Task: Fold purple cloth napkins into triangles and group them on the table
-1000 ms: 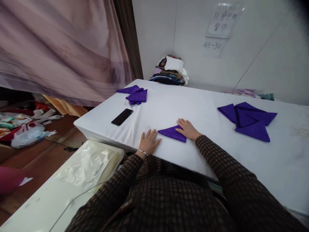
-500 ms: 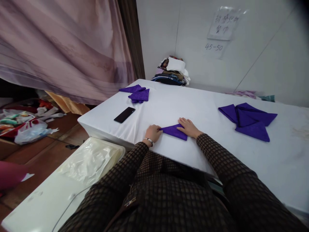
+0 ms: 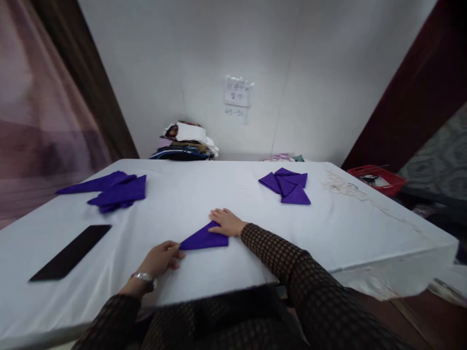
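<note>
Head view: a purple folded cloth (image 3: 205,239), shaped like a narrow triangle, lies flat on a white-covered table (image 3: 182,194) near the edge closest to the wearer. Its long point faces left. The left hand (image 3: 161,258), with a silvery band (image 3: 145,277) at the wrist, has its thumb and forefinger closed together on that point, the other fingers loosely curled and slightly apart. The right hand (image 3: 228,223) rests palm down on the cloth's upper right part, fingers extended and pressing from above, not gripping. Both sleeves are dark with a brown grid pattern.

Left of the folded cloth, and a little nearer the wearer, is a flat black phone (image 3: 71,253). Farther left and beyond the cloth sits a rumpled purple bundle (image 3: 126,190). To its right and beyond, overlapping purple pieces (image 3: 288,185) with pointed corners lie together. Well beyond it, at the far table edge, rises a pile of clothes (image 3: 188,146). Beyond and above it, a handwritten sign (image 3: 237,93) hangs on a pale wall (image 3: 255,43); its upper writing is blurred. Far to its right is a red basket (image 3: 392,184).
</note>
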Demonstrator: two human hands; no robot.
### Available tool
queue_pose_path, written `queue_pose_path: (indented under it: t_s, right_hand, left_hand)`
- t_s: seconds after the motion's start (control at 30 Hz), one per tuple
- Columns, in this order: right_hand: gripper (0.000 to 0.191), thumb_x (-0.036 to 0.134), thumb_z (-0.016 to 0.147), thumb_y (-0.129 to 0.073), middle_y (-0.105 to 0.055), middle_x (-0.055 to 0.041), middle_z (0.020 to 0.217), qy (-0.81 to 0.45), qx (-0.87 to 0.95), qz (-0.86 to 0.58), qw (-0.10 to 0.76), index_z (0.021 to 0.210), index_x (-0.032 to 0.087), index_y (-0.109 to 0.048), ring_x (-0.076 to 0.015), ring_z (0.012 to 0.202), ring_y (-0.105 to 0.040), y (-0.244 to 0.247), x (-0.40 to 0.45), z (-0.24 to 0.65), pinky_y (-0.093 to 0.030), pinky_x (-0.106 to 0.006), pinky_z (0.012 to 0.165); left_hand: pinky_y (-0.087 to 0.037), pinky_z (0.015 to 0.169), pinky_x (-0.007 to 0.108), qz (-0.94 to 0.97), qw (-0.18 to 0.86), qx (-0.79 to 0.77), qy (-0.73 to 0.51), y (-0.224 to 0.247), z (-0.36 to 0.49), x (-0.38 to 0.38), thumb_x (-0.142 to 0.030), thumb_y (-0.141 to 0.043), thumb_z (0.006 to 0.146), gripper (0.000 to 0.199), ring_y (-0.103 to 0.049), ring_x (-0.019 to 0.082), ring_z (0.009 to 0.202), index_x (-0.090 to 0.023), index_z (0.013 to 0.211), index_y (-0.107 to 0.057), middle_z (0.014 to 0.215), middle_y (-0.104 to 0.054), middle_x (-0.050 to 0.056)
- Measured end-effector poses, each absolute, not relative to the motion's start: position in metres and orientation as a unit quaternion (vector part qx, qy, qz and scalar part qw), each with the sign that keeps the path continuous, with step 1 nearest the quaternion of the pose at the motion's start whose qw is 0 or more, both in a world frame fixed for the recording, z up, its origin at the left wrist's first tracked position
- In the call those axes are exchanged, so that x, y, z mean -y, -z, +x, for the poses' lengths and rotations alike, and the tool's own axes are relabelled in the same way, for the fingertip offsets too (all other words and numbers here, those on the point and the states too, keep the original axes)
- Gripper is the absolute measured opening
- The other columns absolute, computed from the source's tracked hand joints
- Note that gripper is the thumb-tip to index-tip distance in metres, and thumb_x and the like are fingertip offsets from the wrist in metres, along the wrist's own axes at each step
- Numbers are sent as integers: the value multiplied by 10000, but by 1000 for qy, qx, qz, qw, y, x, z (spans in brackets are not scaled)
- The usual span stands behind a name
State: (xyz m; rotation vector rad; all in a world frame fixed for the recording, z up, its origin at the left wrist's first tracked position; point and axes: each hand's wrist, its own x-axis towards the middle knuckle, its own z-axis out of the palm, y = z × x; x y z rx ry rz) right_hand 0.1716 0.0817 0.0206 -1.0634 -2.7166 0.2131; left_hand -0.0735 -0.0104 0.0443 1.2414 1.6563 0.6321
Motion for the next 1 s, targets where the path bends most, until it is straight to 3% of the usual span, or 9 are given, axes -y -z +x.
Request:
queue_pose_path:
  t_s: [0.17, 0.37, 0.47, 0.67, 1.0]
  right_hand:
    - [609, 595, 879, -423, -439, -137, 1395, -51, 926, -351, 129, 1296, 153, -458, -262, 1309, -345, -19, -84, 170, -253, -454, 1071]
    - [598, 599, 874, -426, -463, -126, 1371, -34, 929, -345, 133, 1280, 162, -460, -255, 1300, -350, -21, -85, 170, -275, -455, 1059]
    - [603, 596, 876, -426, -470, -128, 1363, -35, 930, -340, 134, 1280, 151, -459, -258, 1302, -349, -21, -85, 170, -271, -452, 1062]
    - [599, 605, 879, -409, -430, -118, 1410, -43, 926, -353, 127, 1306, 187, -447, -247, 1326, -329, -20, -86, 169, -253, -443, 1078]
    - [621, 601, 887, -392, -431, -125, 1408, -36, 926, -351, 133, 1312, 151, -437, -260, 1326, -332, -17, -88, 168, -266, -456, 1072]
  left_hand:
    - [-354, 404, 238, 495, 461, -688, -263, -42, -74, 7, -578, -585, 588, 433, -620, 184, 530, -180, 757, -567, 808, -714, 85]
    - [-374, 474, 296, 575, 323, -715, -232, -48, -65, 9, -668, -450, 653, 477, -529, 203, 453, -207, 586, -549, 424, -551, 15]
    - [-380, 528, 315, 597, 280, -725, -198, -49, -65, 6, -627, -423, 675, 424, -555, 233, 504, -232, 550, -513, 396, -526, 0]
    - [-407, 593, 331, 592, 297, -738, -130, -46, -72, -4, -596, -450, 621, 338, -592, 266, 589, -278, 511, -478, 385, -530, -57]
    - [-392, 561, 331, 552, 281, -771, -151, -52, -63, -4, -543, -459, 617, 320, -627, 328, 689, -266, 461, -431, 382, -534, -54]
